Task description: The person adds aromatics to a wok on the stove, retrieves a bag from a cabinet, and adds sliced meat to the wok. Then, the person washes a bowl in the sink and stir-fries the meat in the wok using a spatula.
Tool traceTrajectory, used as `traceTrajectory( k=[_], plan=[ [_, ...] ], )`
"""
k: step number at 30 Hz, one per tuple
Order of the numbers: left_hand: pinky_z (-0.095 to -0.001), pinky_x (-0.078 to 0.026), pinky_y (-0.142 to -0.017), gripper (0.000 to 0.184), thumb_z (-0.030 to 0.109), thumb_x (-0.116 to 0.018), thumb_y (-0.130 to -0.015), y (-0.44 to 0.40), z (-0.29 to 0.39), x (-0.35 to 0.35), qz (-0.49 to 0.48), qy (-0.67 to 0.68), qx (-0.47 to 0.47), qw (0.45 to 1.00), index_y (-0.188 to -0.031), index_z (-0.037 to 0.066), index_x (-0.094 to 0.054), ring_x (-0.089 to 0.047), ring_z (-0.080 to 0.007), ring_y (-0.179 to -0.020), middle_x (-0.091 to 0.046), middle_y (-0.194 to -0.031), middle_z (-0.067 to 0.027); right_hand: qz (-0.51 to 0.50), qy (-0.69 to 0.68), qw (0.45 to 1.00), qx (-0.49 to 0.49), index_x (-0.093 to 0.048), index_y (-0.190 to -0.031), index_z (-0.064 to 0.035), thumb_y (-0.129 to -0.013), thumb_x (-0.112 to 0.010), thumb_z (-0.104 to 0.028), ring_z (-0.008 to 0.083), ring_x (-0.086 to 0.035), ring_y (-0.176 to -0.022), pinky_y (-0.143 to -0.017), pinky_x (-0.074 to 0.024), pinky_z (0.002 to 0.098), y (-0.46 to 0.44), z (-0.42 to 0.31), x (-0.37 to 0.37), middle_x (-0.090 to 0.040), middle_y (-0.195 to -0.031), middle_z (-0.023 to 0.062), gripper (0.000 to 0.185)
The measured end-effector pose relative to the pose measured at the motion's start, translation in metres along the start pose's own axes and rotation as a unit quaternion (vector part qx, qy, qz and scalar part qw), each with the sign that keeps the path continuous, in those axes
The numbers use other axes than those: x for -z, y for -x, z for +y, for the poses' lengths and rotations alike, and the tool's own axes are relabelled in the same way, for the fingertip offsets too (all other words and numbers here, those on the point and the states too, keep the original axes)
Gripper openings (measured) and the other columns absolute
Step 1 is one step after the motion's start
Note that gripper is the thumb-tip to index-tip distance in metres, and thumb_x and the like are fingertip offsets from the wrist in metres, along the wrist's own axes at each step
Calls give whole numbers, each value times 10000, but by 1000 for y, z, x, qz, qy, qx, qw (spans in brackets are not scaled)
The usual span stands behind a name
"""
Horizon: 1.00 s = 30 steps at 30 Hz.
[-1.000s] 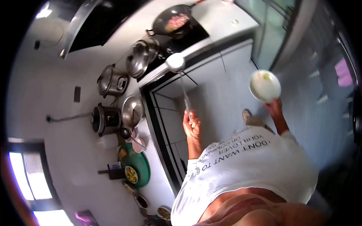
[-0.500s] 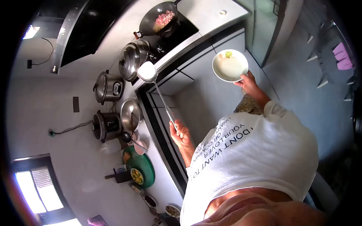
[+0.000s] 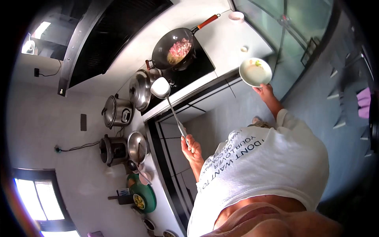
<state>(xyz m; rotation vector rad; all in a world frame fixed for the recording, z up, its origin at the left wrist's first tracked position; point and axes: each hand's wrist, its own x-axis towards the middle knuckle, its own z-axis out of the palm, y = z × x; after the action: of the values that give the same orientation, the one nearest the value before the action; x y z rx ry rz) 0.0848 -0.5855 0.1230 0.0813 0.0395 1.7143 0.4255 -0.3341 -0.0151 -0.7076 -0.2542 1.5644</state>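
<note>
My left hand [image 3: 192,149] is closed around the handle of a metal wok spatula [image 3: 160,87], its broad blade raised near the counter's front edge beside the pots. My right hand [image 3: 264,91] grips the rim of a white bowl [image 3: 254,75], held out just past the counter's front edge. Inside the bowl lie a few green and yellowish scraps. A dark wok [image 3: 161,53] with an orange-red handle rests on the black stove [image 3: 199,63]. It contains pinkish pieces of raw-looking meat [image 3: 180,48]. Neither hand touches the wok.
Lidded steel pots [image 3: 140,89] stand beside the stove, then a rice cooker [image 3: 118,111], a dark cooker [image 3: 112,150] and a steel basin [image 3: 137,147]. A green board [image 3: 147,193] bears a bowl of yellow food. A pink bowl [image 3: 236,17] sits near the glass door [image 3: 296,39].
The view has shifted toward the stove, so the whole wok and a pink bowl now show. My right hand has carried the white bowl farther out, nearer the counter. The spatula stays raised.
</note>
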Motion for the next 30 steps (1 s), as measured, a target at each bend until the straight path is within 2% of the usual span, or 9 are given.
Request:
traceTrajectory(
  k=[9,11,13,16,19,21,22,27,30],
  plan=[
    [-185,-281,-331,389,174,-369,-939,-85,-61,-4,29,-15,-51,998,-1281,-5,-329,-341,-66,-438,-458,-777,-83,3,-119,993,5,-292,-1224,46,-824,-386,48,382,-464,-1077,-873,-488,485,-222,-46,22,-390,-1217,203,411],
    [-185,-296,-321,361,179,-378,-937,-100,-68,-2,45,-20,-61,997,-1259,17,-369,-352,-65,-426,-500,-785,-95,-159,387,887,196,-326,-1199,72,-836,-404,15,362,-458,-1096,-881,-487,470,-302,-23,87,-406,-1207,213,376],
    [-183,-294,-311,308,181,-392,-932,-115,-72,-3,63,-38,-79,994,-1202,34,-408,-349,-60,-415,-519,-778,-94,-159,480,824,253,-433,-1062,74,-855,-453,-44,282,-524,-985,-826,-496,384,-316,-31,76,-504,-1073,190,240],
    [-175,-264,-294,195,180,-422,-921,-143,-71,-6,101,-93,-104,985,-1063,54,-468,-325,-44,-402,-513,-745,-73,-88,63,993,57,-522,-889,95,-890,-477,-104,201,-586,-855,-771,-504,300,-279,-51,27,-597,-921,171,204],
    [-165,-241,-301,221,189,-440,-913,-170,-70,-24,136,-222,-140,955,-1087,55,-465,-330,-43,-407,-511,-739,-61,-169,652,707,216,-463,-1036,115,-900,-447,-96,222,-520,-1013,-895,-477,318,-281,-61,42,-510,-1100,191,252],
    [-165,-236,-320,284,192,-472,-896,-193,-76,-38,165,-338,-176,910,-1146,57,-480,-351,-45,-420,-509,-738,-46,-49,300,950,70,-417,-1101,112,-905,-441,-112,247,-500,-1047,-907,-473,347,-285,-55,36,-488,-1126,201,298],
    [-169,-243,-327,297,176,-482,-891,-203,-76,-40,175,-387,-187,886,-1161,53,-477,-358,-47,-426,-505,-726,-41,21,95,995,-12,-394,-1133,111,-908,-438,-120,260,-491,-1064,-913,-472,361,-287,-53,37,-478,-1139,206,325],
    [-198,-279,-355,362,80,-510,-865,-268,-63,-26,222,-586,-234,743,-1222,47,-456,-393,-50,-459,-491,-670,-18,44,95,992,-76,-350,-1166,109,-919,-430,-207,315,-496,-1058,-895,-481,384,-263,-63,31,-475,-1129,229,408],
    [-304,-408,-470,449,47,-552,-805,-316,-40,16,135,-807,-312,483,-1240,55,-441,-512,-167,-547,-525,-699,-77,44,127,989,-65,-388,-1107,107,-913,-442,-267,319,-555,-956,-811,-522,365,-231,-62,46,-499,-1069,219,425]
  ],
)
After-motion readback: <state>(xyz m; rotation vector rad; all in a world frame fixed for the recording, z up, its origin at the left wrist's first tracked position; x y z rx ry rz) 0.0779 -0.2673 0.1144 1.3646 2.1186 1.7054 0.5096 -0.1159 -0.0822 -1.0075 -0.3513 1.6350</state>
